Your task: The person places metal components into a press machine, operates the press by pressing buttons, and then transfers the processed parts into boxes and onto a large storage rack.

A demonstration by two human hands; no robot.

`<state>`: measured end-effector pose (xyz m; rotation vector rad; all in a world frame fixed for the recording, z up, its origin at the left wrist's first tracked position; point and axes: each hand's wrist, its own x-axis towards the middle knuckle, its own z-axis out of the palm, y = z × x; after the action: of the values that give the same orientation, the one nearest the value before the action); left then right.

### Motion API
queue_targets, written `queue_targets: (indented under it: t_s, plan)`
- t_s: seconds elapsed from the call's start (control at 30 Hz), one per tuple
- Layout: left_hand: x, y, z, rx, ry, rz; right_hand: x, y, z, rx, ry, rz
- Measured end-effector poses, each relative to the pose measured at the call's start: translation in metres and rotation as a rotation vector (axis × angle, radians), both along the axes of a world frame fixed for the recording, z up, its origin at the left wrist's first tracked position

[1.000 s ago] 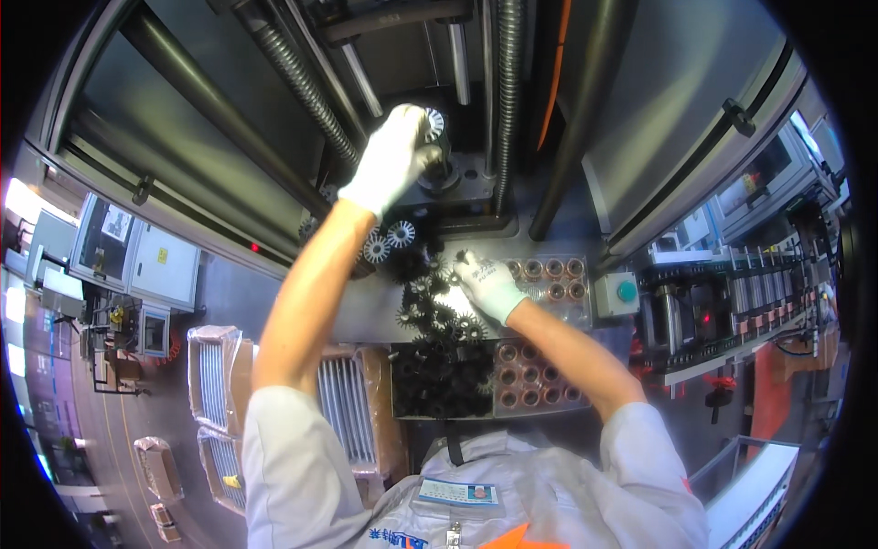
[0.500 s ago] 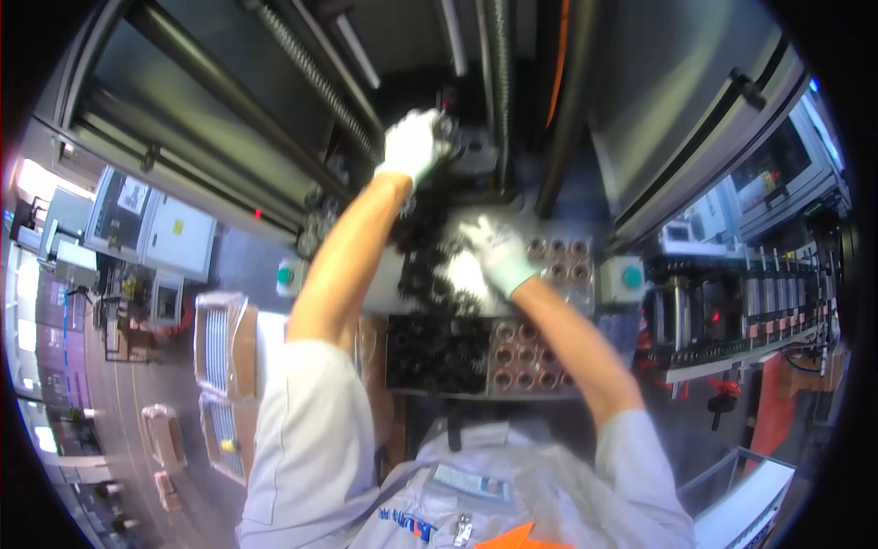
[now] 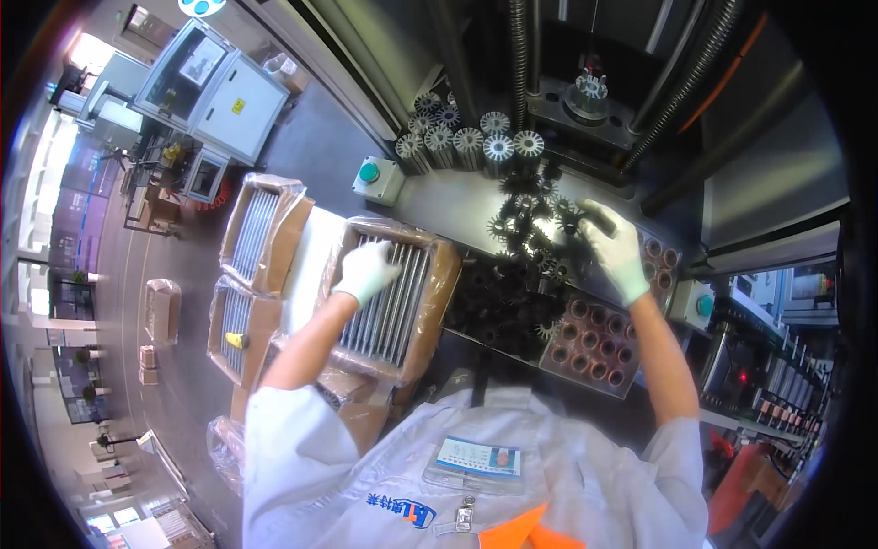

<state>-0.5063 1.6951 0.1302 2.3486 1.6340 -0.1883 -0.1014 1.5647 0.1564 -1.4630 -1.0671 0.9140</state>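
My left hand, in a white glove, rests on the thin metal rods packed in an open cardboard box to my left. My right hand, also gloved, is closed on a small black toothed part at the pile of black star-shaped rotor parts on the grey machine ledge. Behind the pile stand several silver finned rotors. One finned rotor sits in the press fixture at the back.
A tray of copper-coloured rings lies below my right hand, next to a black tray. Green push buttons flank the ledge. More rod boxes stand to the left, with grey cabinets beyond.
My left hand has come down from the press fixture to the rod box on the left. My right hand stays at the black parts pile. The view has tilted and widened.
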Motion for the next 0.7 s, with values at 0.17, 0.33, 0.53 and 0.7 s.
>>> queue_targets:
  t_s: [0.17,0.33,0.53,0.7]
  plan:
    - [0.005,-0.007,-0.050,0.074,-0.140,0.272,-0.004,0.024,0.024,0.106,-0.007,-0.012]
    - [-0.007,-0.024,-0.037,0.173,-0.307,0.155,0.025,0.089,0.063,0.212,-0.016,-0.208]
    - [-0.056,-0.063,-0.019,-0.528,-0.877,0.461,0.076,0.161,0.066,0.259,-0.077,-0.422]
    - [-0.108,-0.099,-0.047,-0.736,-0.929,0.407,0.099,0.189,0.067,-0.040,-0.097,-0.361]
